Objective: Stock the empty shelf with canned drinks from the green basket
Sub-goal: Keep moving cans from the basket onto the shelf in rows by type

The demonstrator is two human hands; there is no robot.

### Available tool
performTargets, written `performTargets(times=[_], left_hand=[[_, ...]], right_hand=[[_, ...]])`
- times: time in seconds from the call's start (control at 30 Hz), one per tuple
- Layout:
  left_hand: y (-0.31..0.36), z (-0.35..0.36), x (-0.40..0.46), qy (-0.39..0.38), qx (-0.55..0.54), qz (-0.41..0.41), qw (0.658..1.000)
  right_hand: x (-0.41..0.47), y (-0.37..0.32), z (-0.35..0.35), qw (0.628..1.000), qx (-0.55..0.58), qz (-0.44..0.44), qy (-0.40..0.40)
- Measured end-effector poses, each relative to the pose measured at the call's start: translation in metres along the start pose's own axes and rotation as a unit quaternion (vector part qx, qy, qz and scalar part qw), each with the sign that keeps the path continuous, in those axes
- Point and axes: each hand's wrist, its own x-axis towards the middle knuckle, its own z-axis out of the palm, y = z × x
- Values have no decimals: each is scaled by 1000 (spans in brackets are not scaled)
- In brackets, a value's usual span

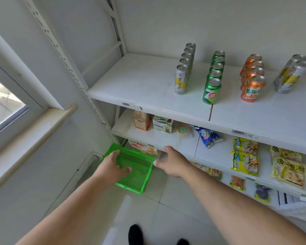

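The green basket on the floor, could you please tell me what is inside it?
The green basket shows only its bare slatted bottom, no cans. The left hand covers its near-left corner, so that part is hidden.

Green basket (131,167), green cans (212,91), orange cans (253,89), white shelf (140,82)
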Motion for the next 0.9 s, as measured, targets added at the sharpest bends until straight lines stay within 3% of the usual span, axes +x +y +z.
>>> performTargets(times=[0.27, 0.57, 0.9], left_hand=[[-95, -37, 12, 7, -14, -49, 999], [-211, -74, 76, -49, -31, -67, 996], [-246, -76, 152, -105, -15, -80, 991]], right_hand=[[42, -60, 68, 999, -18, -6, -44], [99, -116, 192, 993, -4, 70, -91], [169, -120, 245, 983, 54, 132, -113]])
